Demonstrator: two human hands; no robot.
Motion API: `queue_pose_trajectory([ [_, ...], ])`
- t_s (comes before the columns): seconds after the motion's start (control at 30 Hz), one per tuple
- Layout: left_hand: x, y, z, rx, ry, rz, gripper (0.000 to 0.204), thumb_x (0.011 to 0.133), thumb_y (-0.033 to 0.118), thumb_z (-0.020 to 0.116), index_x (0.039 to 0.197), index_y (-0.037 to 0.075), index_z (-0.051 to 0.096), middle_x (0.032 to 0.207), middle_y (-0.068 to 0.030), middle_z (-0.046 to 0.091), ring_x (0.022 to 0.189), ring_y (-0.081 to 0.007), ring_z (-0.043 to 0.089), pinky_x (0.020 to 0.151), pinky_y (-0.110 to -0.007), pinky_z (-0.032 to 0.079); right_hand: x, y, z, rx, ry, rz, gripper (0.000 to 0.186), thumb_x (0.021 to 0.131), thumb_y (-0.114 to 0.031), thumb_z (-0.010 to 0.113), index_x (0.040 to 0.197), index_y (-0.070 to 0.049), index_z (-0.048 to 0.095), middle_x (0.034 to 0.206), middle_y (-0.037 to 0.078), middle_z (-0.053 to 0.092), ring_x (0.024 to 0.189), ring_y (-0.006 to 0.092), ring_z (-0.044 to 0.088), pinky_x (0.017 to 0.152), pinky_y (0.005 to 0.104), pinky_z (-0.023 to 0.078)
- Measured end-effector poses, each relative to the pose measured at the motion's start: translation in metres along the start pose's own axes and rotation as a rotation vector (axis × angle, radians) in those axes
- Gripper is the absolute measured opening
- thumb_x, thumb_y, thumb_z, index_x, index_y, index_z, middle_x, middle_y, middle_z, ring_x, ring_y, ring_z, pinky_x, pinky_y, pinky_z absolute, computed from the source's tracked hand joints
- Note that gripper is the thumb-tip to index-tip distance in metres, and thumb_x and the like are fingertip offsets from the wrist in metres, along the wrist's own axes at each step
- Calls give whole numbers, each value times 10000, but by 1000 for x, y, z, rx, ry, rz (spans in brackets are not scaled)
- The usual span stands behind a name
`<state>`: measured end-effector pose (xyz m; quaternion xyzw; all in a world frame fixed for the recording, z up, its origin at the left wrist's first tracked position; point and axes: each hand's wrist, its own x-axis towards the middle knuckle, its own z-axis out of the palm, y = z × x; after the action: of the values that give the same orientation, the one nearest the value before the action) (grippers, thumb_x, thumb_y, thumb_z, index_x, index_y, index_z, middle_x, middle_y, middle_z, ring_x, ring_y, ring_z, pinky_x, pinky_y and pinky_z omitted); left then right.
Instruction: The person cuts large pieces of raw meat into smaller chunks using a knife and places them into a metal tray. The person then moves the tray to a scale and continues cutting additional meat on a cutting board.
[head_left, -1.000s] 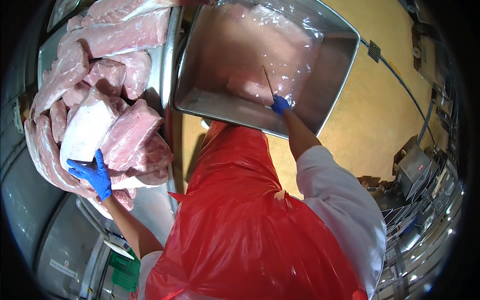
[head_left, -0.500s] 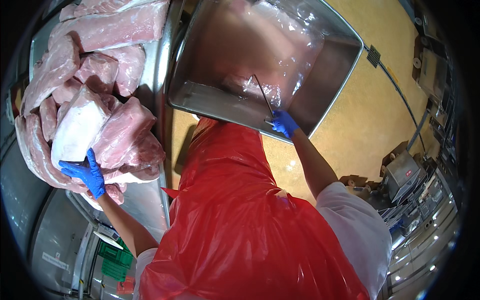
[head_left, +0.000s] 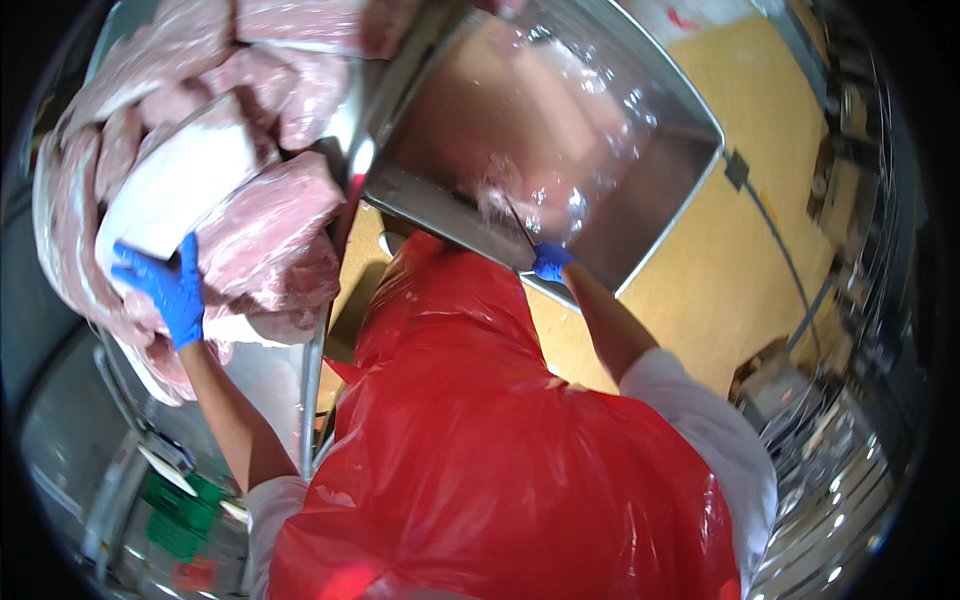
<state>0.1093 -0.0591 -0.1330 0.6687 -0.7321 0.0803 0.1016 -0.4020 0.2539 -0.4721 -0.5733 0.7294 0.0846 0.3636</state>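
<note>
My left hand (head_left: 165, 285), in a blue glove, lies with fingers spread on a big pale slab of raw meat (head_left: 175, 190) in a heap of pink meat cuts (head_left: 270, 225) on a steel table (head_left: 265, 375) at my left. My right hand (head_left: 550, 262), also blue-gloved, is closed on a thin knife (head_left: 520, 228) whose blade points up into a large steel tub (head_left: 665, 205). The tub is lined with clear plastic film (head_left: 560, 110) and holds pink meat. A red plastic apron (head_left: 480, 450) covers my front.
A yellow floor (head_left: 720, 290) shows under and right of the tub. Steel frames and wire racks (head_left: 830, 480) stand at the lower right. A green crate (head_left: 180, 510) sits below the table at the lower left.
My left hand has slid upward along the pale slab. The tub and my right hand with the knife have shifted slightly with my head's turn; the grip is unchanged.
</note>
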Motion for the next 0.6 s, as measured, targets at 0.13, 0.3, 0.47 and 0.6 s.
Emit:
queue_pose_trajectory([
  [0.13,-2,16,-7,-81,42,-20,1164,784,605,708,1542,30,38,1478,-472,15,1421,-566,18,1141,-609,113,-16,-60,-107,61,-85,13,548,921,-484,481,897,12,713,917,181,708,879,381,675,798,458,522],
  [0.3,-21,28,-19,-288,177,-72,925,830,441,723,1507,41,236,1520,-376,126,1412,-531,164,1137,-571,182,-120,-167,-301,208,-61,36,454,908,-434,619,951,8,713,788,200,686,758,266,686,724,391,512],
  [0.47,-82,96,-41,-767,80,457,456,872,189,672,1281,21,561,1277,-208,576,1213,-361,523,1022,-435,413,-244,-244,-420,223,296,-77,206,926,-174,665,925,31,684,758,-1,633,696,67,526,639,251,437],
  [0.6,-126,143,33,-1306,-359,580,728,864,344,703,1377,-66,390,1343,-285,482,1247,-387,495,1081,-412,371,-356,-394,-479,107,618,-147,144,904,-126,654,893,16,675,764,-1,619,697,78,486,641,240,382],
])
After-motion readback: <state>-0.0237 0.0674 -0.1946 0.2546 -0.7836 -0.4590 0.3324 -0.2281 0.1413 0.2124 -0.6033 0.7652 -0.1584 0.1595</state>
